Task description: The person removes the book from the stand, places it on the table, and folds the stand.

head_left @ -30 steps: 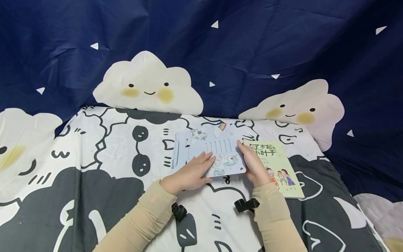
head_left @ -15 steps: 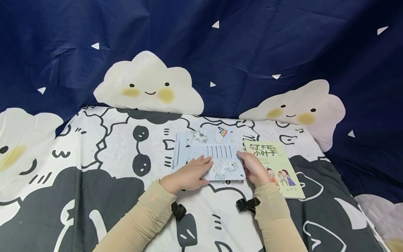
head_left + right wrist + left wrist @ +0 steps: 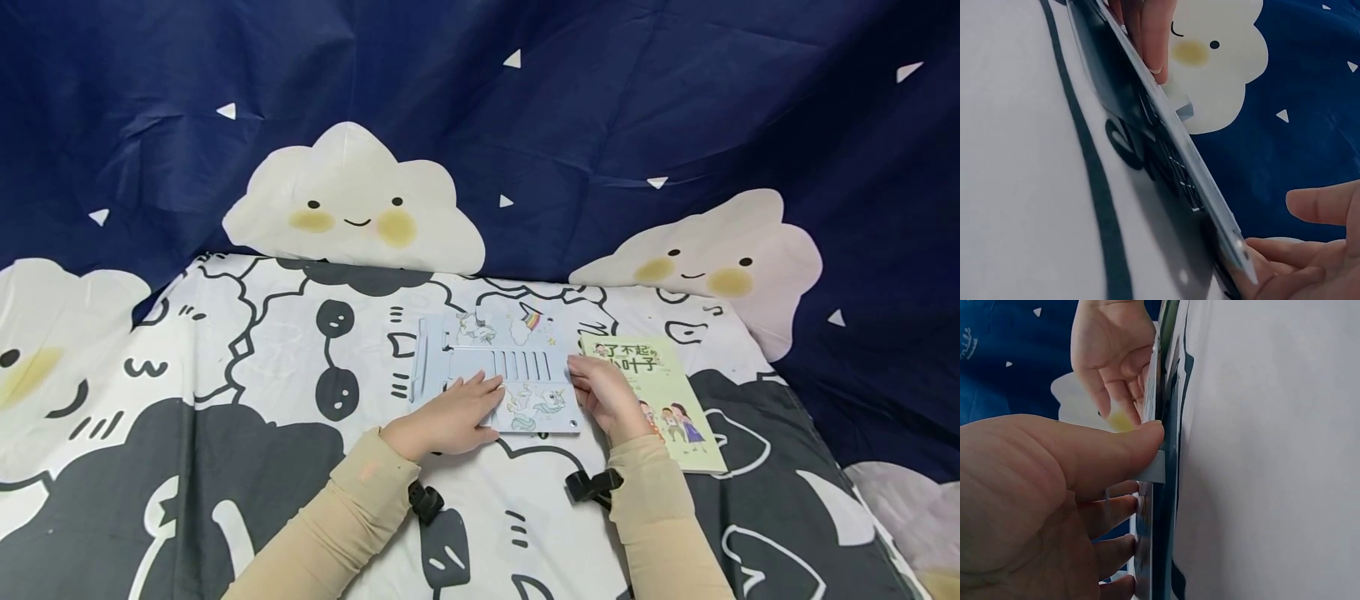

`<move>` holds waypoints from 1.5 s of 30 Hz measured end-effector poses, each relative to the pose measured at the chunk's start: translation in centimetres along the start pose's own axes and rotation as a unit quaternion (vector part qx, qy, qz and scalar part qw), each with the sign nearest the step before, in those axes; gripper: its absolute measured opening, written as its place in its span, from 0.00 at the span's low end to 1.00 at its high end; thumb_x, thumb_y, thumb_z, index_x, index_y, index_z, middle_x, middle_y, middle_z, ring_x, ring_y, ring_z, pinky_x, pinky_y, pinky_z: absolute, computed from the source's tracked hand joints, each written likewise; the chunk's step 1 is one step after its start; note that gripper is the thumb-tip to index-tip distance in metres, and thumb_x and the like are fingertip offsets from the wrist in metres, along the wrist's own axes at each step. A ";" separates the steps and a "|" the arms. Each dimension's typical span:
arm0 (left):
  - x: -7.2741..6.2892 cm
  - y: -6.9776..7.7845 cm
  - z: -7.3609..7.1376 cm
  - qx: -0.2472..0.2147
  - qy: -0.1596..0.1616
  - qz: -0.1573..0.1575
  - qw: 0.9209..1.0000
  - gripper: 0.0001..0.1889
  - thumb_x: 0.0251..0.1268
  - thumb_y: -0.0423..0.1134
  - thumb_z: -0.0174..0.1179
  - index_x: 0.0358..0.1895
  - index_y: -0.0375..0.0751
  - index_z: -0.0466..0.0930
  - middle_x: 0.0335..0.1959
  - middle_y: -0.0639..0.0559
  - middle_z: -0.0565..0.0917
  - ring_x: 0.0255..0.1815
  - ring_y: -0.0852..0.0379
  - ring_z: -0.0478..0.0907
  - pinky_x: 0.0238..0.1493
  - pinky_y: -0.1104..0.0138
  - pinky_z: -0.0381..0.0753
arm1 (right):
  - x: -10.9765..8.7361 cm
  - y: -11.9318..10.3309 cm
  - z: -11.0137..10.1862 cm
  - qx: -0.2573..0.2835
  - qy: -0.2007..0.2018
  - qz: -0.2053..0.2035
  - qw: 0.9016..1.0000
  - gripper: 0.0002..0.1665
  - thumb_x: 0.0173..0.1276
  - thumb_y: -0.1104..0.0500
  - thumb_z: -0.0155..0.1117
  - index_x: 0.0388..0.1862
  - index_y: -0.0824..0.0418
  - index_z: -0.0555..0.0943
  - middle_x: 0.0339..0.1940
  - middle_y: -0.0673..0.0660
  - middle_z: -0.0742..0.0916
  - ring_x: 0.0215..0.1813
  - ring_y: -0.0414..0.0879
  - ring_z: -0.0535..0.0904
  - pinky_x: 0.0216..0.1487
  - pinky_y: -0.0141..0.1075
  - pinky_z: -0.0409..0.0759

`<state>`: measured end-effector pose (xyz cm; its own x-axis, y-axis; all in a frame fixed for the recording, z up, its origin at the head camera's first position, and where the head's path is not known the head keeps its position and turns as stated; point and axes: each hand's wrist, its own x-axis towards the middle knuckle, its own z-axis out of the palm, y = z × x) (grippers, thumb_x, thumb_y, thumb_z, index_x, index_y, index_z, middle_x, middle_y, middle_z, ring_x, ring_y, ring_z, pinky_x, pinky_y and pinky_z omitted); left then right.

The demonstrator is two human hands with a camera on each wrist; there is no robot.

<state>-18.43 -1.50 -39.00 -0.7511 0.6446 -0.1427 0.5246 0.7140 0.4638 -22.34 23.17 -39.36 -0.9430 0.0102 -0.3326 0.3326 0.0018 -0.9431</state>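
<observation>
A light-blue book stand [image 3: 536, 327] with unicorn and rainbow prints and a slotted middle lies on the patterned cloth. My left hand [image 3: 453, 415] rests on its near left part, fingers straight; in the left wrist view, the thumb [image 3: 1144, 445] touches its edge by a small tab. At the right edge is my right hand [image 3: 606, 396]. The right wrist view has its fingers [image 3: 1266, 265] low beside and partly behind the stand's panel [image 3: 1194, 162], the thumb [image 3: 1322, 205] held apart. That panel edge sits a little above the cloth there.
A pale green book [image 3: 660, 387] with cartoon figures lies just right of the stand, partly behind my right hand. A white-and-grey cartoon cloth [image 3: 277, 375] covers the surface. Behind it hangs a navy curtain [image 3: 450, 75] with clouds.
The right side of the stand's panel has come down, its near corner shifting toward me. My right hand has lowered slightly and moved right. The left hand has stayed nearly in place.
</observation>
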 end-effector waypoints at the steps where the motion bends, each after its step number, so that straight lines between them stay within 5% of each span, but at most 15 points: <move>1: 0.0 0.0 0.0 0.000 0.000 0.000 1.000 0.33 0.73 0.44 0.57 0.75 0.34 0.59 0.80 0.44 0.56 0.82 0.42 0.46 0.80 0.48 0.47 | -0.1 -0.1 0.0 0.003 0.001 -0.002 1.000 0.31 0.77 0.61 0.50 0.73 0.76 0.61 0.38 0.47 0.84 0.38 0.33 0.82 0.41 0.22 0.82; 10: 0.0 0.2 -0.1 0.009 -0.006 -0.008 1.000 0.34 0.73 0.44 0.57 0.76 0.31 0.57 0.80 0.45 0.54 0.82 0.43 0.45 0.80 0.49 0.46 | -0.2 -0.4 0.0 0.036 0.030 -0.009 0.999 0.32 0.76 0.63 0.52 0.76 0.70 0.60 0.66 0.61 0.76 0.44 0.31 0.82 0.51 0.22 0.80; 28: -0.1 -0.2 -0.5 -0.013 -0.011 -0.018 1.000 0.33 0.74 0.41 0.55 0.76 0.31 0.56 0.80 0.43 0.56 0.82 0.43 0.45 0.80 0.47 0.45 | 0.4 0.3 -0.1 0.020 0.039 -0.012 0.999 0.32 0.76 0.62 0.53 0.76 0.68 0.61 0.65 0.62 0.77 0.45 0.34 0.82 0.51 0.23 0.80; 31: -0.2 -0.6 -0.9 -0.061 0.022 -0.011 0.998 0.35 0.74 0.44 0.55 0.76 0.29 0.56 0.78 0.39 0.58 0.81 0.41 0.47 0.80 0.47 0.45 | 0.5 0.5 0.0 0.012 0.035 -0.017 0.999 0.32 0.77 0.62 0.52 0.77 0.68 0.59 0.71 0.66 0.72 0.46 0.32 0.81 0.51 0.22 0.80; 37: -0.3 -2.2 -2.5 -0.115 0.148 -0.012 0.982 0.35 0.75 0.48 0.53 0.76 0.29 0.56 0.77 0.35 0.59 0.81 0.38 0.47 0.80 0.48 0.45 | 0.8 1.0 0.3 0.009 0.020 -0.025 0.999 0.32 0.77 0.62 0.52 0.76 0.71 0.59 0.69 0.66 0.73 0.44 0.31 0.80 0.50 0.20 0.79; 45: -1.4 -4.6 -4.7 -0.194 0.259 -0.090 0.942 0.36 0.75 0.47 0.52 0.78 0.35 0.51 0.81 0.41 0.52 0.83 0.44 0.41 0.80 0.47 0.43 | 0.9 1.1 0.2 0.001 0.011 -0.018 1.000 0.31 0.79 0.60 0.50 0.76 0.70 0.59 0.69 0.64 0.72 0.47 0.31 0.78 0.51 0.19 0.77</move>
<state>-21.71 -6.96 -36.78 -0.9615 0.2311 0.1488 0.2590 0.5807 0.7718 -22.83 22.93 -40.66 -0.9538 0.0327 -0.2987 0.2988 0.0002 -0.9543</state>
